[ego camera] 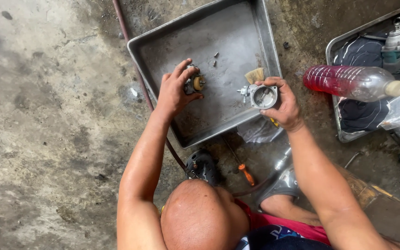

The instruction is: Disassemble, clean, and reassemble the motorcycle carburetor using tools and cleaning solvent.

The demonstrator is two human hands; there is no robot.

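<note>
Over the metal tray (pixel 163 46), a small brass-tipped part (pixel 195 84) is pinched by the left hand (pixel 174 90); a metal bowl (pixel 264 96) is gripped by the right hand (pixel 283 104). Both are best kept above the tray.

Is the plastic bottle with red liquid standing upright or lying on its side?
Lying on its side: the plastic bottle rests lengthwise on the concrete floor, cap pointing right.

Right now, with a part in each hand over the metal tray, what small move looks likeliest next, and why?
Probably bringing the two parts together. The left hand grips a small metal part with a tan round piece, and the right hand holds a round metal bowl open side up. Both hover apart above the tray, where loose screws and a brush lie.
</note>
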